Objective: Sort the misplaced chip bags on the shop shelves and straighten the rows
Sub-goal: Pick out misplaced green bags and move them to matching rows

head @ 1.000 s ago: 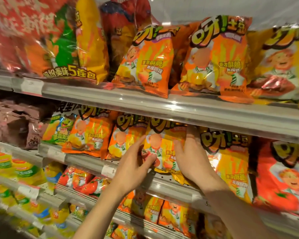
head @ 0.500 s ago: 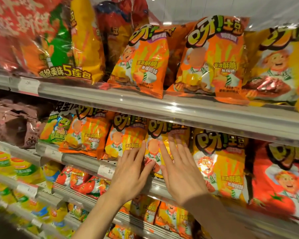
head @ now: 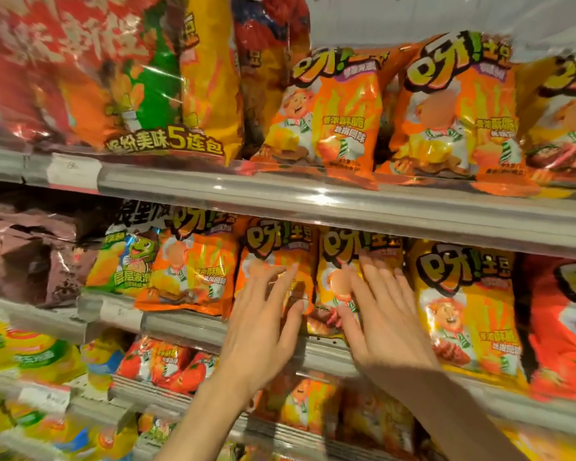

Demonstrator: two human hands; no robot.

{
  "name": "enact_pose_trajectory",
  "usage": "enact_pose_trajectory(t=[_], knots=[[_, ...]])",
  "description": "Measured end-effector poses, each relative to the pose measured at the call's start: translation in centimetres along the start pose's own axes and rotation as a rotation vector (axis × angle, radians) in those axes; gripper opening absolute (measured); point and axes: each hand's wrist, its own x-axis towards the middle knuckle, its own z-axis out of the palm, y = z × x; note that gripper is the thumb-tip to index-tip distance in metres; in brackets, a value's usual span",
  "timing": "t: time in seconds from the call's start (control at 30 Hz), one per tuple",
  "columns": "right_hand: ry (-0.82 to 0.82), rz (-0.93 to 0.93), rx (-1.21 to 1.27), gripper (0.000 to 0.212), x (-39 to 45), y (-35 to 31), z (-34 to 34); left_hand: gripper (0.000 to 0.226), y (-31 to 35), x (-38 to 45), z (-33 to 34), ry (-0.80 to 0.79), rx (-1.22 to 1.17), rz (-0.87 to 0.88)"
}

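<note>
Orange and yellow chip bags stand in a row on the middle shelf (head: 180, 322). My left hand (head: 266, 324) lies flat with straight fingers against an orange bag (head: 273, 247). My right hand (head: 383, 314) presses flat, fingers spread, on the neighbouring yellow-orange bag (head: 340, 254). Both bags stand upright side by side, their lower halves hidden by my hands. To the left stands another orange bag (head: 193, 271), then a green-and-yellow frog bag (head: 127, 264). A yellow bag (head: 466, 304) stands just right of my right hand.
The upper shelf (head: 313, 201) carries a big five-pack (head: 130, 78) and orange bags (head: 333, 111). Brown bags (head: 30, 247) sit at the middle left, a red tomato bag (head: 562, 327) at the right. Lower shelves hold red tomato bags (head: 167, 364) and yellow-green bags (head: 24, 354).
My left hand let go of the bag's edge it was pinching and opened flat. My right hand came out from behind the bag and now presses on its front. The bags stand straighter.
</note>
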Motion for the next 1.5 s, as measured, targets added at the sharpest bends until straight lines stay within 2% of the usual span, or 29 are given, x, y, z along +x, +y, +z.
enact_pose_trajectory(t=[0.1, 0.27, 0.47, 0.53, 0.67, 0.83, 0.93, 1.17, 1.5], knots=[[0.081, 0.042, 0.1, 0.059, 1.2, -4.3, 0.6, 0.049, -2.8, 0.6, -2.6, 0.002, -0.007, 0.058], [0.115, 0.105, 0.254, 0.066, 3.5, -11.7, 2.7, 0.049, -8.2, 1.2, -6.8, 0.043, -0.019, 0.058], [0.102, 0.113, 0.458, 0.067, 6.3, -19.7, 3.6, 0.046, -15.7, 1.7, -11.6, 0.177, 0.015, -0.095], [0.109, 0.075, 0.43, 0.064, 7.2, -21.6, 4.1, 0.048, -18.2, 1.7, -13.0, 0.21, 0.054, -0.163], [0.09, -0.004, 0.357, 0.054, 8.7, -24.2, 5.4, 0.057, -22.3, 1.7, -14.5, 0.179, 0.086, -0.278], [0.069, -0.068, 0.313, 0.055, 10.2, -26.5, 7.1, 0.067, -25.8, 2.2, -14.7, 0.041, 0.082, -0.407], [0.117, -0.085, 0.184, 0.055, 10.9, -27.4, 8.1, 0.066, -27.1, 2.7, -14.2, -0.04, 0.057, -0.472], [0.087, -0.13, 0.009, 0.051, 12.7, -28.0, 9.1, 0.071, -27.7, 3.4, -14.4, 0.024, -0.153, -0.553], [0.095, -0.132, -0.013, 0.05, 12.8, -27.8, 9.6, 0.064, -27.9, 3.7, -14.6, 0.036, -0.192, -0.522]])
